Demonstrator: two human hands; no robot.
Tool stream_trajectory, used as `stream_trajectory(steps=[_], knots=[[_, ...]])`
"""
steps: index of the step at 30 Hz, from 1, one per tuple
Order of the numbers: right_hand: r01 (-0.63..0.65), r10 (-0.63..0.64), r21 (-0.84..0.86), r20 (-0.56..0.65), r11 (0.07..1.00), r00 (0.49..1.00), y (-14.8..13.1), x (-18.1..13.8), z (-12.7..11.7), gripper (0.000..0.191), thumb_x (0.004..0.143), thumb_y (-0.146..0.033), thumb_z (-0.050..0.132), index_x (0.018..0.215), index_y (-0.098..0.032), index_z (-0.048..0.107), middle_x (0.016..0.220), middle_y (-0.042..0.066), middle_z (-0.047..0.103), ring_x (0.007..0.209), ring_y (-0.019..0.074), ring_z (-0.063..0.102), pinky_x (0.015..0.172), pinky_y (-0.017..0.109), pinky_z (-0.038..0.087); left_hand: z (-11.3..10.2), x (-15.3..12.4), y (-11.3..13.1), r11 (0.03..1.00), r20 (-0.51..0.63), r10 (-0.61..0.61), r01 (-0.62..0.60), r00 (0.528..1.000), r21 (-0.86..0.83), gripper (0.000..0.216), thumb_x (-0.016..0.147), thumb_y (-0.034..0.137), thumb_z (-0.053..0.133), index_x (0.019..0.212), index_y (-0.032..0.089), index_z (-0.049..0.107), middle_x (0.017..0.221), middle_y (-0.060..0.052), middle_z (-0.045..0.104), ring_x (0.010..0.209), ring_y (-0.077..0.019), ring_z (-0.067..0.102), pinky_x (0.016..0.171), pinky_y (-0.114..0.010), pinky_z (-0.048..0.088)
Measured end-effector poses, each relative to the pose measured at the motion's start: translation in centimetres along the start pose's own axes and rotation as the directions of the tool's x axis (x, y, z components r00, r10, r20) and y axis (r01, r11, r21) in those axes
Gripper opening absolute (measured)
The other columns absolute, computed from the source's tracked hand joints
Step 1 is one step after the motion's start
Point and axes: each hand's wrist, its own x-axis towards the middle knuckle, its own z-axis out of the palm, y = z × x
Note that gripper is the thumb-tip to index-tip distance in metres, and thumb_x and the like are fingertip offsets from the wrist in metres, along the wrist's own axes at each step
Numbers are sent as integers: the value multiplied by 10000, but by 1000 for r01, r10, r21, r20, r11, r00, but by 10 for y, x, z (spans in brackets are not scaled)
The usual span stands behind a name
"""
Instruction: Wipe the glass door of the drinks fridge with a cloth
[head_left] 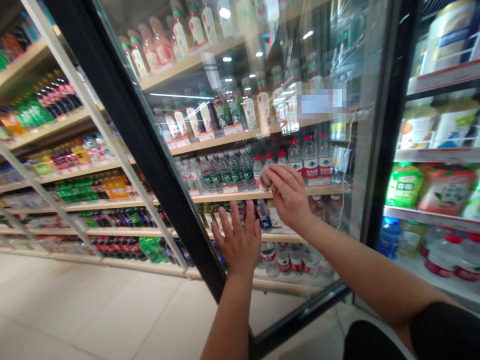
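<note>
A glass cooler door (300, 270) in a black frame (161, 165) stands swung out, tilted across the view. My left hand (239, 242) is open, fingers spread, by the lower left of the glass close to the frame; whether it touches cannot be told. Higher and to the right, my right hand (287, 192) is closed on a small crumpled brownish cloth (265, 180), held up at the glass. Most of the cloth is hidden in my fingers. Shelves with water bottles (225, 170) and drinks show through the glass, with lamp reflections over them.
To the right is the cooler interior, with large bottles (446, 255) and a green pack (405, 185) on its shelves. Long racks of drinks (82, 190) run along the left. Pale floor tiles (93, 305) lie below. My knees in black show at bottom right.
</note>
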Motion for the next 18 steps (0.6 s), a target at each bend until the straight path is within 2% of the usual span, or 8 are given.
stream_trajectory(steps=[2, 6, 8, 11, 13, 15, 18], knots=[[0, 0, -6, 13, 1000, 1000, -3, -15, 0, 553, 931, -103, 507, 1453, -280, 464, 1372, 73, 610, 1323, 225, 505, 1126, 462, 437, -1, 0, 0, 1000, -3, 1, -1, 1000, -1, 676, 924, 335, 591, 1521, 319, 275, 1588, -125, 290, 1506, -327, 74, 1177, -664, 185], [83, -81, -9, 127, 997, 989, -11, -55, -2, 599, 917, -101, 537, 1474, -292, 430, 1303, 62, 663, 1283, 226, 547, 1087, 450, 470, 0, -1, 0, 998, 12, -19, 20, 1000, -59, 653, 936, 344, 569, 1517, 353, 270, 1597, -100, 278, 1506, -325, 80, 1179, -678, 156], [94, -93, -1, 148, 996, 985, -9, -47, -3, 587, 920, -104, 536, 1466, -296, 442, 1306, 51, 662, 1272, 219, 555, 1085, 443, 475, 2, -1, -1, 996, 24, -31, 33, 999, -83, 654, 935, 343, 569, 1516, 359, 269, 1598, -96, 275, 1505, -328, 80, 1179, -683, 146], [29, -28, -6, 61, 1000, 998, -1, -11, -4, 536, 933, -105, 507, 1438, -286, 484, 1346, 55, 630, 1291, 212, 533, 1114, 447, 455, 3, -1, -1, 997, 12, -33, 34, 999, -71, 663, 934, 342, 571, 1520, 351, 260, 1594, -98, 283, 1507, -320, 71, 1183, -674, 146], [-8, 8, -10, 5, 1000, 1000, 2, -1, -4, 516, 935, -109, 500, 1423, -279, 505, 1362, 64, 614, 1302, 215, 519, 1134, 455, 435, 3, -1, 0, 999, 6, -24, 24, 1000, -48, 667, 934, 343, 569, 1523, 340, 256, 1591, -102, 288, 1508, -315, 61, 1184, -668, 152], [-8, 8, -16, 8, 1000, 1000, 1, -14, -5, 522, 933, -112, 503, 1428, -278, 500, 1362, 72, 615, 1310, 221, 514, 1132, 460, 434, 2, -1, 0, 999, 16, -16, 17, 1000, -44, 667, 934, 343, 566, 1524, 337, 254, 1592, -104, 284, 1509, -316, 60, 1182, -667, 156], [58, -56, -13, 103, 998, 993, -6, -54, -8, 544, 922, -116, 530, 1436, -290, 488, 1301, 67, 662, 1278, 220, 548, 1090, 441, 472, 1, -1, 1, 999, 16, -18, 18, 1000, -49, 661, 935, 343, 563, 1522, 341, 261, 1593, -101, 287, 1508, -319, 82, 1182, -664, 158]])
